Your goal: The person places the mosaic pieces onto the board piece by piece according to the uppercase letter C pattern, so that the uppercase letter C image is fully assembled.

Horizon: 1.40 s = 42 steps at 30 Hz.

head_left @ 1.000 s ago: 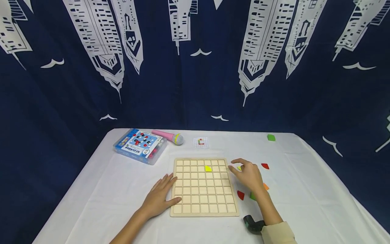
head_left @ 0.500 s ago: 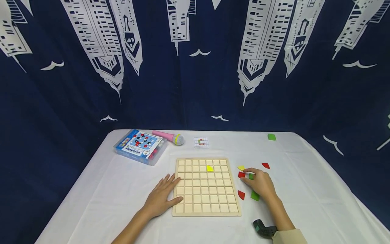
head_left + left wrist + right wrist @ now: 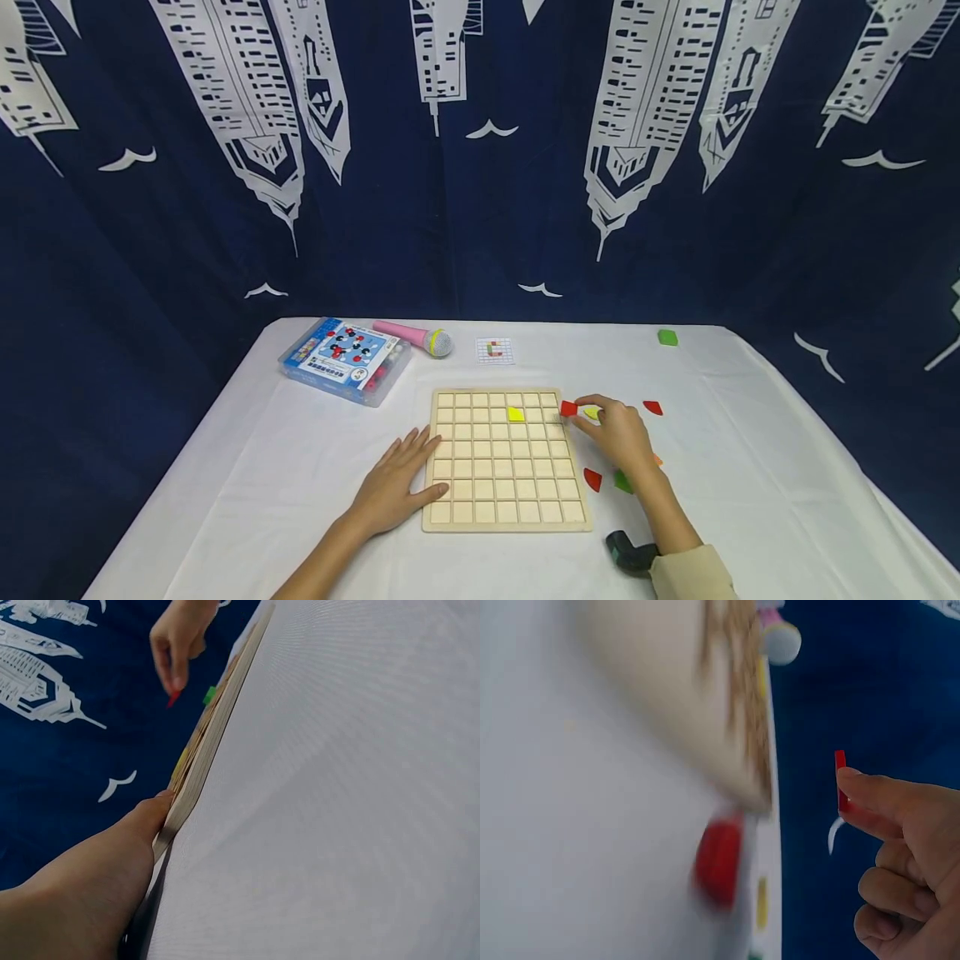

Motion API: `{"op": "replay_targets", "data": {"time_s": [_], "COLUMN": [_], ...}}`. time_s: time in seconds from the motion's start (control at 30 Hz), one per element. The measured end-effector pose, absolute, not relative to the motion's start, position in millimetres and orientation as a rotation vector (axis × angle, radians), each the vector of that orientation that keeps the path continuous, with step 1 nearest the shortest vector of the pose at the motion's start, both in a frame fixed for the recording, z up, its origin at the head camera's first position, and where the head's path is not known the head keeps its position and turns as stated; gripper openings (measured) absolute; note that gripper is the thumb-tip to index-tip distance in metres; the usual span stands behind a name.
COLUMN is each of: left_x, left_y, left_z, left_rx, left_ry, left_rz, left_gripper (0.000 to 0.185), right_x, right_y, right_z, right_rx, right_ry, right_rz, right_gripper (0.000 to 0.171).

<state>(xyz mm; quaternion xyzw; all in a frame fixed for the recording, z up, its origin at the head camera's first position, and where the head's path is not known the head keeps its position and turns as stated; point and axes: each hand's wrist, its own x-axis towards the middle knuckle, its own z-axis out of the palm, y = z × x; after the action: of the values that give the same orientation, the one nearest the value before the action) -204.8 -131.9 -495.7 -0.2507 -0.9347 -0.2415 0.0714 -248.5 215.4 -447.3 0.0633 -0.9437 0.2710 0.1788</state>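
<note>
A red square tile [image 3: 569,408] is pinched between thumb and forefinger of my right hand [image 3: 613,431], above the right edge of the wooden grid board [image 3: 507,527]. In the right wrist view the red tile [image 3: 841,780] appears edge-on and off the table. My left hand [image 3: 393,483] lies with fingers spread, its fingertips and thumb on the board's left edge. One yellow tile [image 3: 515,414] sits in a cell of the upper rows. Beside the board are a red quarter-round tile [image 3: 592,479], a green tile [image 3: 623,482], and a yellow tile [image 3: 592,413] partly behind my right fingers.
A clear plastic box [image 3: 345,361] and a pink microphone [image 3: 413,335] lie at the back left. A small pattern card [image 3: 495,351] lies behind the board. Farther right are a red tile [image 3: 653,407] and a green tile [image 3: 667,337]. A black device [image 3: 631,553] is near my right wrist.
My right hand first moved right and down to the loose tiles, then picked up the red square tile and carried it left to the board's edge. My left hand stayed on the board.
</note>
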Motion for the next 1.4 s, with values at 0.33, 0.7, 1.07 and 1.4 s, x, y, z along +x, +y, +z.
{"op": "replay_targets", "data": {"time_s": [0.33, 0.7, 1.07, 1.4], "left_x": [-205.3, -205.5, -205.2, -205.8], "left_y": [-134.0, -135.2, -133.9, -134.2], "left_z": [-497.3, -498.1, -496.4, -497.0], "left_rx": [-0.759, -0.763, -0.766, -0.765], "left_ry": [-2.812, -2.819, -2.822, -2.821], "left_rz": [-0.710, -0.700, -0.720, -0.708], "left_gripper": [0.074, 0.075, 0.074, 0.074], "right_x": [-270.6, -280.3, -278.3, -271.0], "right_y": [141.4, 125.5, 127.8, 183.7], "right_z": [-435.2, -456.7, -454.0, -437.5], "right_rx": [0.314, 0.362, 0.341, 0.185], "right_ry": [-2.740, -2.804, -2.834, -2.794], "right_rz": [0.843, 0.821, 0.822, 0.805], "right_gripper": [0.031, 0.026, 0.029, 0.028]}}
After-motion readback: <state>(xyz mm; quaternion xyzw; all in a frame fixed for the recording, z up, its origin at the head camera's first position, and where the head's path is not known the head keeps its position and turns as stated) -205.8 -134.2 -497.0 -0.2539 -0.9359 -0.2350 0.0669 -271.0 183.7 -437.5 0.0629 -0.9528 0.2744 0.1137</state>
